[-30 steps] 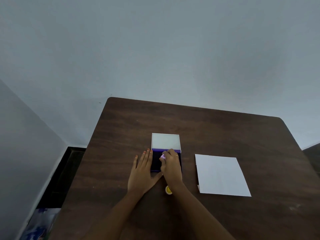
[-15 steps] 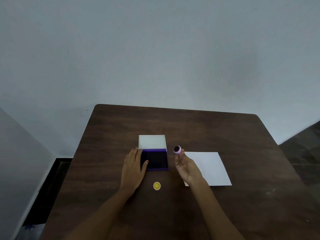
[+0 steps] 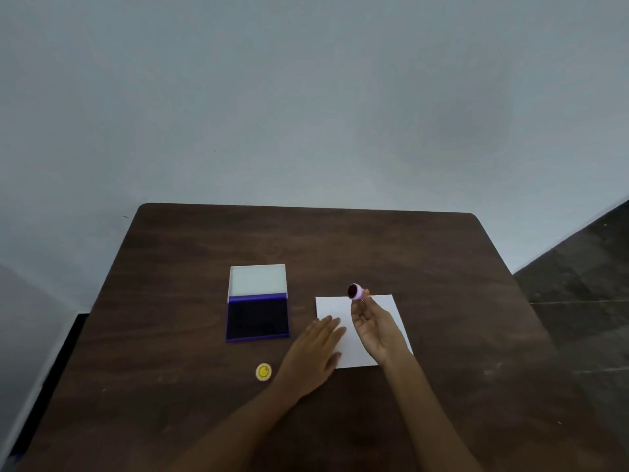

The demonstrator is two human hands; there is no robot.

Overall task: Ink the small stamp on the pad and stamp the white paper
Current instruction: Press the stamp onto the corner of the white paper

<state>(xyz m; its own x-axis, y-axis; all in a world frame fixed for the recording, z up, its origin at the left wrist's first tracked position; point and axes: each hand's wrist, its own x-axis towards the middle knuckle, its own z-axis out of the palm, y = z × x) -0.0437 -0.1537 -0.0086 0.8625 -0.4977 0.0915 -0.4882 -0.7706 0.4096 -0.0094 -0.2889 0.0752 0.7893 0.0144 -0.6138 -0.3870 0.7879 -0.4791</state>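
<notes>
Above the far edge of the flat white paper sheet [image 3: 360, 328], the right hand [image 3: 376, 327] pinches the small round lilac stamp [image 3: 355, 291] in its fingertips, dark inked face turned up; inking looks done, pressing remains; the left hand [image 3: 315, 352] lies flat, fingers spread, on the paper's near corner; the open purple ink pad [image 3: 257, 318] sits well left on the dark wood-grain table [image 3: 340, 243]; a yellow round cap [image 3: 263, 372] lies nearby.

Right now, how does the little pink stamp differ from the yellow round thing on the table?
The pink stamp is held up in the right hand's fingertips above the white paper; the yellow disc lies flat on the table, untouched. The stamp shows a dark face; the disc shows a yellow top with a faint mark. Both are small and round.
</notes>
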